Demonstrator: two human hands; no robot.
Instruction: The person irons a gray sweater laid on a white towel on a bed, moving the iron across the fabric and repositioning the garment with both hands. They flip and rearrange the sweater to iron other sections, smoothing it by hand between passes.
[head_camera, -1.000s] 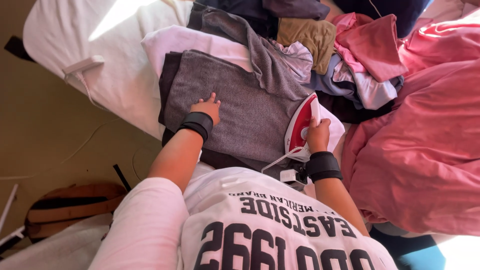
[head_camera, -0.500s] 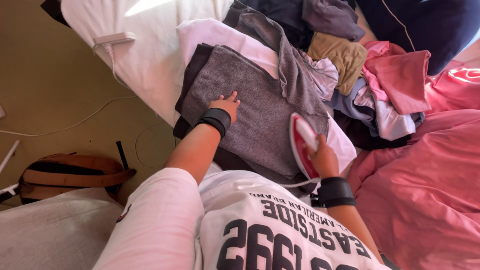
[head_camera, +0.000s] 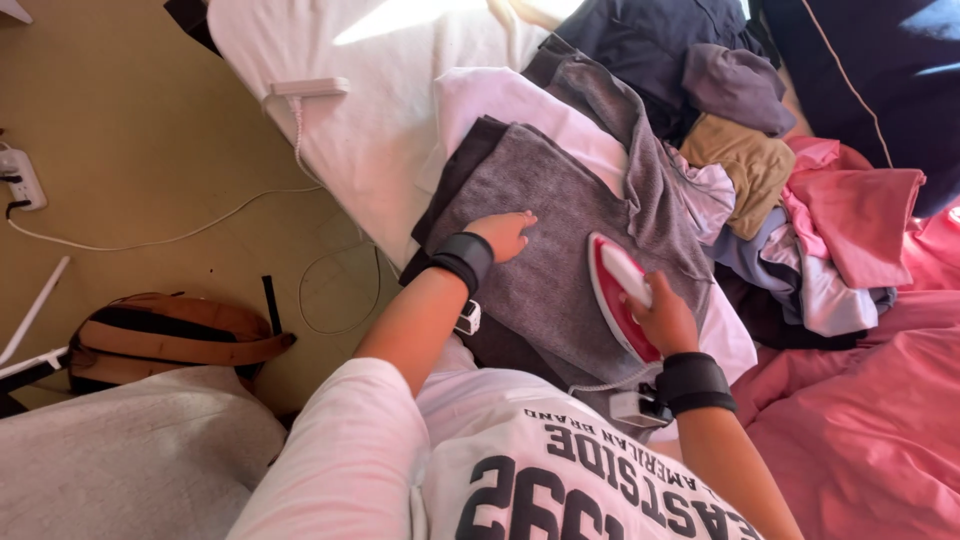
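A grey garment (head_camera: 540, 240) lies spread flat on a white sheet (head_camera: 390, 110) covering the bed. My left hand (head_camera: 503, 233) presses flat on the garment, fingers together, a black band on the wrist. My right hand (head_camera: 662, 318) grips the white handle of a red and white iron (head_camera: 617, 300), whose soleplate rests on the garment's right part. A black band sits on that wrist too. The iron's cord runs down beside my right wrist.
A heap of clothes (head_camera: 750, 160), grey, tan, pink and dark blue, lies to the right. Pink bedding (head_camera: 860, 430) fills the lower right. On the floor at left are a brown bag (head_camera: 170, 335), a white power strip (head_camera: 22, 178) and cables.
The view has shifted, so bed and clothes sit further right and lower. The iron has slid left onto the grey garment. My left hand stays pressed on the cloth.
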